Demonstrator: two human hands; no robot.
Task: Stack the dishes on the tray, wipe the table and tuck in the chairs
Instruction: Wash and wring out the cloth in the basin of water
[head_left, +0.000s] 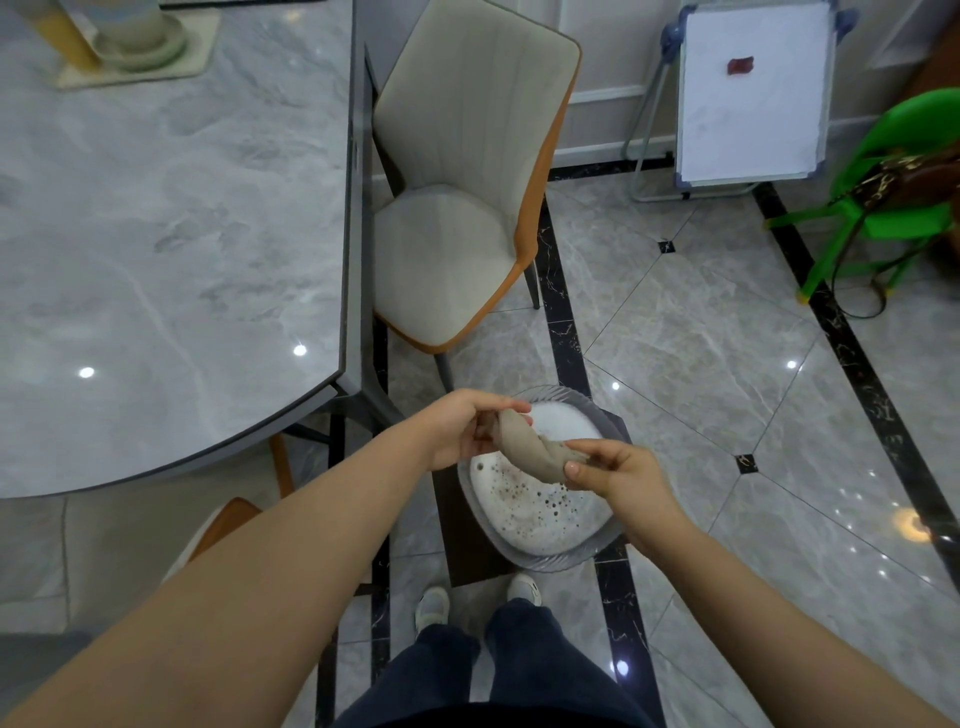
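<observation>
- Left hand (462, 428) grips the upper end of the twisted cloth (527, 447); right hand (618, 475) pinches the lower end.
- Cloth long axis runs upper-left to lower-right, directly above the basin (597, 551) of foamy water on the floor.
- Table (171, 234) lies to the left, nearer the left hand.
- Chair (457, 208) stands angled beside the table edge.

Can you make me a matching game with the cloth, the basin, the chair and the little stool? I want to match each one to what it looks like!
Things:
1. cloth
2. basin
3. chair
4. stool

Looks like:
A. bright green
B. twisted between the left hand and the right hand
C. cream seat, orange edge
D. full of foamy water

Pairs: 1-B, 2-D, 3-C, 4-A
</observation>
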